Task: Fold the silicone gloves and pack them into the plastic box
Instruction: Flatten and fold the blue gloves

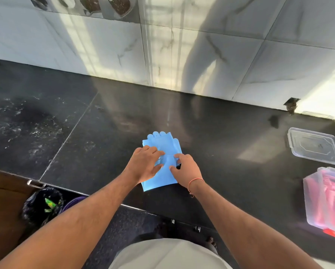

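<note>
The blue silicone gloves (161,162) are lying flat on the dark table (211,133), fingertips pointing toward the wall. The left hand (146,164) and right hand (186,167) are both pressing down on their middle, fingers spread and flat, gripping nothing. The plastic box (326,199), holding something pink, is sitting well apart at the right edge, with its lid (316,145) lying beside it.

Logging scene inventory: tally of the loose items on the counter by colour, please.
Blue: 1, the stacked gloves under both hands; count within the stack unclear
Clear: 2, the lid and the plastic box
Pink/red: 1, bundle inside the box
Total: 4
</note>
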